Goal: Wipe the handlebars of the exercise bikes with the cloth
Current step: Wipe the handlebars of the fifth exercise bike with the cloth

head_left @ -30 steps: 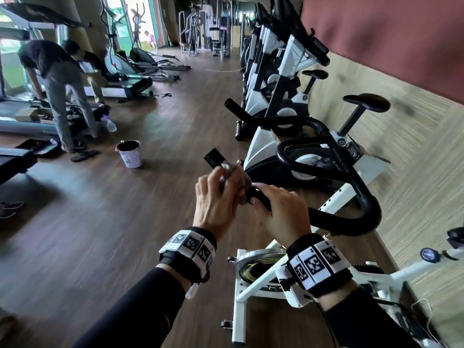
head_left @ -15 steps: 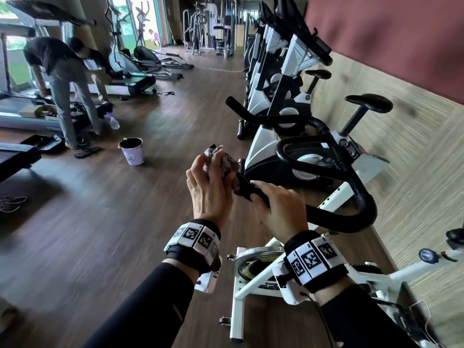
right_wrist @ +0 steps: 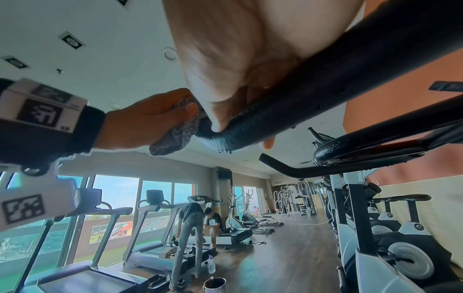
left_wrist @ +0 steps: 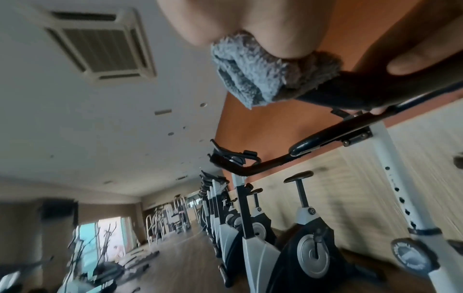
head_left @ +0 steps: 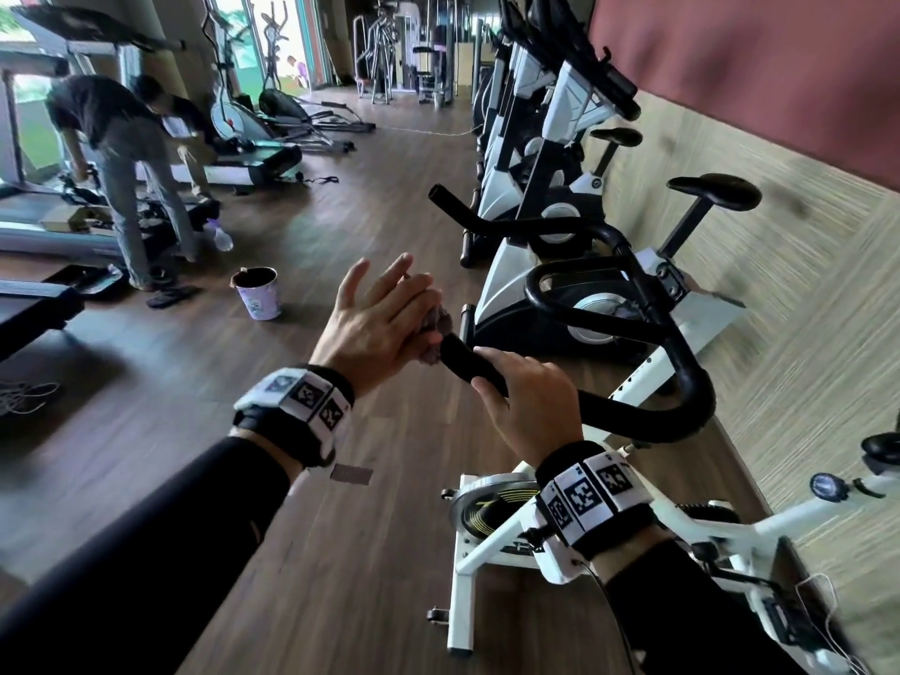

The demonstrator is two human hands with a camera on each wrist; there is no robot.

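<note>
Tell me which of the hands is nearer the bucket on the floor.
Left. The left hand, pressing the cloth on the handlebar end, is beside the bucket; the right hand grips farther away.

Daylight from windows (right_wrist: 117, 190); edges blurred, wide-angle bending.

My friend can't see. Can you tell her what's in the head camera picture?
A left hand, fingers spread, presses a grey cloth against the end of a black exercise bike handlebar, while the right hand steadies the bar. More bikes line the wall.
</note>
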